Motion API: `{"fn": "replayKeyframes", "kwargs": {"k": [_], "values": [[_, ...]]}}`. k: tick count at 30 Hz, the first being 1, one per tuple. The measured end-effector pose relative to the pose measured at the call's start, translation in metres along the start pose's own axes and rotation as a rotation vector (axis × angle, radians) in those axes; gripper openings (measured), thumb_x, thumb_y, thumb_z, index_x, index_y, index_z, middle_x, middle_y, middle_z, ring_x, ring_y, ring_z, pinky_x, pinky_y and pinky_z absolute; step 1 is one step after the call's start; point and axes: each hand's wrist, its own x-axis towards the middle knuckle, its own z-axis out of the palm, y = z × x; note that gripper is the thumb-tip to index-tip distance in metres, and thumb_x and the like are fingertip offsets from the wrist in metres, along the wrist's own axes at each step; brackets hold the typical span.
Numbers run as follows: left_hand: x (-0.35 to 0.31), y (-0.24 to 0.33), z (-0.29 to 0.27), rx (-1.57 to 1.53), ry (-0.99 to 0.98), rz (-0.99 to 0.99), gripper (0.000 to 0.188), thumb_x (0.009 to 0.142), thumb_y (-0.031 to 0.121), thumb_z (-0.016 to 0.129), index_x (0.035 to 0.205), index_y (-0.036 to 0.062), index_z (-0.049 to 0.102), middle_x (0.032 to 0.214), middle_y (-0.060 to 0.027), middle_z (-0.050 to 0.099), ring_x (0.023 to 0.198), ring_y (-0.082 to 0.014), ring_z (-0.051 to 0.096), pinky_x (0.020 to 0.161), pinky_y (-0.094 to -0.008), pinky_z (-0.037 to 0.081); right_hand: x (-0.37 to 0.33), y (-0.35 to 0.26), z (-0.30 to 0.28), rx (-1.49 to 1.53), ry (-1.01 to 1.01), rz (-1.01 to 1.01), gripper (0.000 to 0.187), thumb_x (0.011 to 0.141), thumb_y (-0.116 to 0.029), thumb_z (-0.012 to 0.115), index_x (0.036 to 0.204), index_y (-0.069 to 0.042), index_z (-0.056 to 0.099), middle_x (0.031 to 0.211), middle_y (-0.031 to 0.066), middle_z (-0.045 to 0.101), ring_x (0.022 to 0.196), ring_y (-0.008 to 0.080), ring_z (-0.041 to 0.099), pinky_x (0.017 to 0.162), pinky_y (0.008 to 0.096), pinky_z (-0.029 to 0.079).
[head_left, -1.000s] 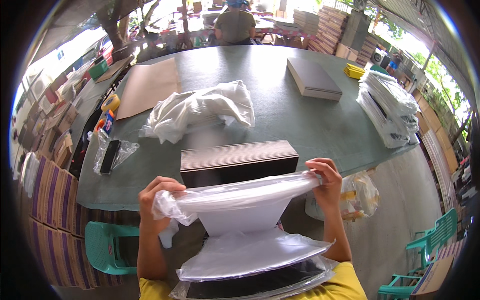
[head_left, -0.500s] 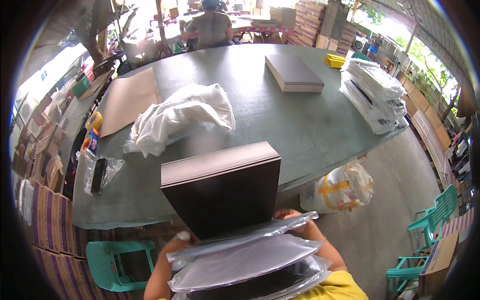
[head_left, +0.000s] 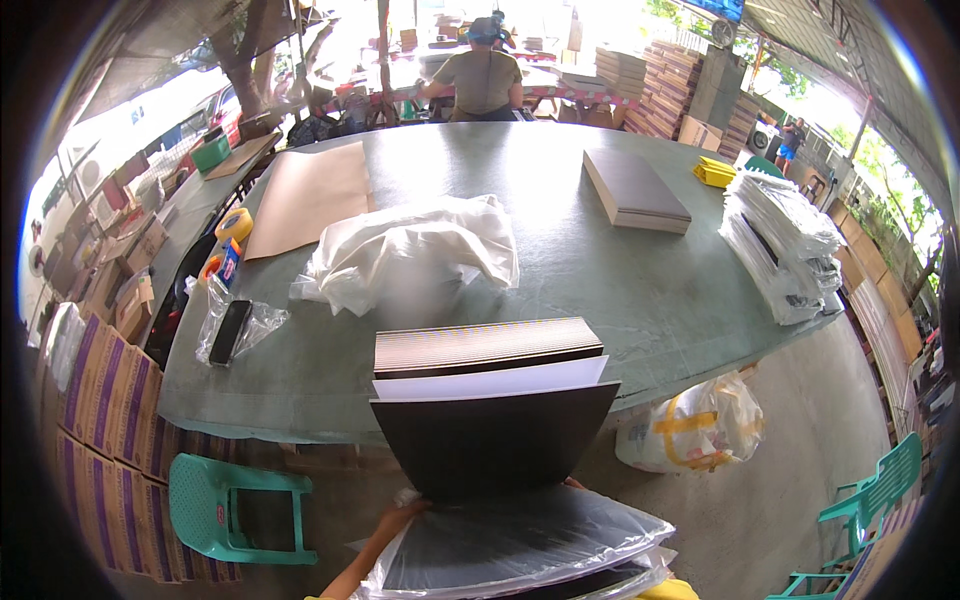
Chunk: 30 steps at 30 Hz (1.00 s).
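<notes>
Though thin, broad black panel (head_left: 495, 445)

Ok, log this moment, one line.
left hand: near black board, lower left | right hand: mostly hidden, lower right | white sheet: behind black board | plastic-wrapped dark panel: foreground

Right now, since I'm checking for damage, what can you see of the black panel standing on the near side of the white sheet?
The black panel looks flat, thin and plain, with a straight top edge; no damage shows at this size. It stands steeply, before the white sheet and board stack. The left hand is by its lower left corner; a bit of the right hand shows at lower right. Plastic-wrapped dark sheets meet its lower edge. Material and exact contacts are unclear.
</notes>
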Motion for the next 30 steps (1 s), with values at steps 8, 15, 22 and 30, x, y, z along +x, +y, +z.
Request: {"fn": "replayKeyframes", "kwargs": {"k": [8,15,22,30], "values": [[0.010,-0.041,0.013,0.196,0.048,-0.075,0.026,0.069,0.022,0.061,0.087,0.0033,0.058,0.085,-0.0119,0.058,0.080,-0.0250,0.055,0.072,-0.0321,0.042,-0.011,-0.007,-0.001,-0.023,0.011,0.040,0.032,0.079,-0.032,0.048,0.098,-0.007,0.057,0.097,0.0140,0.057,0.081,0.0268,0.056,0.071,0.0321,0.044],[0.018,-0.052,0.006,0.317,0.101,-0.108,0.034,0.066,0.033,0.066,0.082,0.0030,0.059,0.078,-0.0127,0.059,0.075,-0.0270,0.058,0.067,-0.0347,0.045,-0.018,-0.022,0.005,-0.019,0.043,0.064,0.034,0.080,-0.033,0.049,0.100,-0.007,0.056,0.096,0.0131,0.058,0.081,0.0251,0.057,0.072,0.0314,0.044],[0.023,0.048,-0.020,0.192,0.204,-0.591,0.047,0.057,0.042,0.072,0.074,-0.0008,0.059,0.066,-0.0114,0.059,0.063,-0.0221,0.057,0.058,-0.0330,0.045,-0.061,-0.109,-0.085,-0.070,-0.147,0.184,0.036,0.081,-0.035,0.050,0.103,-0.007,0.056,0.095,0.0123,0.059,0.081,0.0234,0.058,0.072,0.0307,0.044],[-0.013,0.198,-0.119,-0.592,-0.359,0.102,0.018,0.070,0.010,0.064,0.082,0.0007,0.053,0.076,-0.0099,0.059,0.070,-0.0160,0.059,0.064,-0.0281,0.047,-0.085,-0.244,-0.180,0.711,-1.382,-0.877,0.049,0.085,-0.035,0.043,0.114,0.003,0.045,0.123,0.0197,0.039,0.119,0.0318,0.030,0.097,0.0435,0.020]]}}
